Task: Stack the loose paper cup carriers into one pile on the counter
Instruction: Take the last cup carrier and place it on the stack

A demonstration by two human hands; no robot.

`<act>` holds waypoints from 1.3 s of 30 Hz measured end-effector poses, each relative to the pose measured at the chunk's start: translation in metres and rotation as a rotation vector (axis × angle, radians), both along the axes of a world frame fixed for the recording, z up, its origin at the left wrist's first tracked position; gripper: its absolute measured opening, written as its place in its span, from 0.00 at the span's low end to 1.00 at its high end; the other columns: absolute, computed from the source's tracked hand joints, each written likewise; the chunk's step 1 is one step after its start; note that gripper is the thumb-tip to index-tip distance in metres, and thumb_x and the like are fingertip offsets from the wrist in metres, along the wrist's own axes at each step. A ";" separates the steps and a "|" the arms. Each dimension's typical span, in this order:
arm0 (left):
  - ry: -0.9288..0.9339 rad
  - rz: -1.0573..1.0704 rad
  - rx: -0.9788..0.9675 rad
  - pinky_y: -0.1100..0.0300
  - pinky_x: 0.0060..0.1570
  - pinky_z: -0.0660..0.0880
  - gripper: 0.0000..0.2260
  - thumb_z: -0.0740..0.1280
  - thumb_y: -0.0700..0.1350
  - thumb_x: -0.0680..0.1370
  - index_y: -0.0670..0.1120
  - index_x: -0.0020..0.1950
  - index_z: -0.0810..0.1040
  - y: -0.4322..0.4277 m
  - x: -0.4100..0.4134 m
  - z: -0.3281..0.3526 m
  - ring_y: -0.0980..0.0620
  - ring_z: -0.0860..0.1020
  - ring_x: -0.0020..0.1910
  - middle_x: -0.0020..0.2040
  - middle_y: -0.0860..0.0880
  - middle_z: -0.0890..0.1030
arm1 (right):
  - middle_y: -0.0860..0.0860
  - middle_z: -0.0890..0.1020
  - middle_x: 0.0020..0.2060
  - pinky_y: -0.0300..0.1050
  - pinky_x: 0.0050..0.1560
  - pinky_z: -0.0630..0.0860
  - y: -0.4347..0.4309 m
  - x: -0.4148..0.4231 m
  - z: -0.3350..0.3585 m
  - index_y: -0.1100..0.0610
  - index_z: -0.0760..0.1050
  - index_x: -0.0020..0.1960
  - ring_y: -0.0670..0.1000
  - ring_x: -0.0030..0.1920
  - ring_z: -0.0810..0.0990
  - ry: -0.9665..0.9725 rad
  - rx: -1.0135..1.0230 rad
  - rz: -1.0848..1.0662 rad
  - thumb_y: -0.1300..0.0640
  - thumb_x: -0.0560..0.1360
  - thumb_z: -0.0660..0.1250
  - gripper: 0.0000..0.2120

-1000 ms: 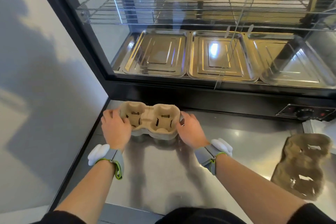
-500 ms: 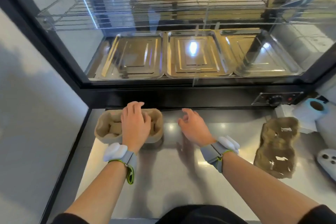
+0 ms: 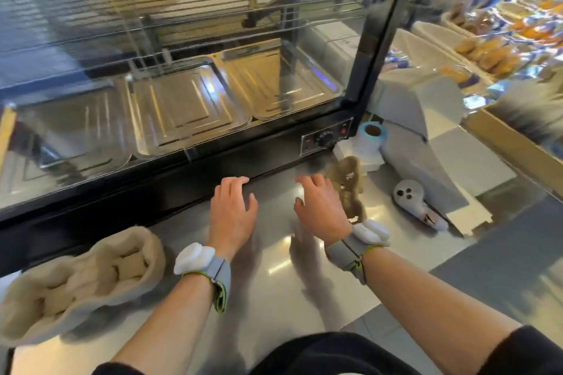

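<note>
Nearest, at the lower left of the frame, the pile of carriers sits on the steel desk, its cup wells facing up. It is pale moulded pulp, so I judge it light, fairly stiff across the ribs but easy to crush at the thin rims, with a rough surface that should not slip in the fingers.

Mid-frame, both hands hover above the desk with fingers spread and nothing in them: the left hand has its grip released, and so does the right hand. Each wrist wears a grey band with a white pod.

Just past the right hand, at centre right, lies the loose carrier, darker brown and blurred. It is well apart from the pile. The best hold is likely at its two short ends or the outer rim, lifted level so it nests cleanly.

The desk is bare polished metal, smooth and reflective, so a carrier could slide on it. Behind stands a glass warming cabinet holding metal trays. At right are a paper roll and a white controller, with blurred shop displays beyond.
</note>
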State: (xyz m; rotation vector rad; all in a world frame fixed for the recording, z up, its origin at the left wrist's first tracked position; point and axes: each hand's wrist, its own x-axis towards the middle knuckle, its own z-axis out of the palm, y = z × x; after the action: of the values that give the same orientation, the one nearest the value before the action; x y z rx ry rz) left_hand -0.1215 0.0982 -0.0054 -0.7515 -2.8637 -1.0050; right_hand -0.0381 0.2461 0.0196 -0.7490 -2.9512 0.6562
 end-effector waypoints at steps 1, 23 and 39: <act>-0.010 -0.027 -0.001 0.57 0.57 0.64 0.15 0.61 0.43 0.77 0.44 0.63 0.71 0.011 0.003 0.000 0.45 0.71 0.59 0.60 0.45 0.73 | 0.58 0.72 0.62 0.55 0.61 0.70 0.009 0.005 -0.001 0.56 0.69 0.69 0.61 0.62 0.70 -0.009 0.058 -0.022 0.58 0.76 0.61 0.21; -0.296 -0.282 -0.409 0.50 0.54 0.70 0.13 0.60 0.49 0.77 0.45 0.59 0.69 0.074 0.048 -0.025 0.40 0.71 0.60 0.59 0.42 0.72 | 0.58 0.81 0.57 0.51 0.57 0.70 0.072 0.051 -0.027 0.61 0.74 0.38 0.60 0.58 0.77 -0.299 0.149 -0.155 0.61 0.77 0.59 0.10; -0.398 0.215 -0.084 0.56 0.48 0.67 0.09 0.63 0.44 0.76 0.44 0.56 0.73 -0.006 0.010 0.007 0.42 0.74 0.55 0.51 0.45 0.72 | 0.59 0.80 0.59 0.50 0.56 0.74 0.075 0.003 -0.027 0.60 0.74 0.62 0.61 0.58 0.78 -0.179 -0.233 -0.063 0.52 0.80 0.56 0.16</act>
State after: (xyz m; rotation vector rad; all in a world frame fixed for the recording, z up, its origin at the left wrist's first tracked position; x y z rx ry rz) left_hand -0.1113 0.0919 0.0021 -0.2551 -3.2442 -1.1184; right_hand -0.0351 0.3208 -0.0069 -0.9617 -3.0274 0.9899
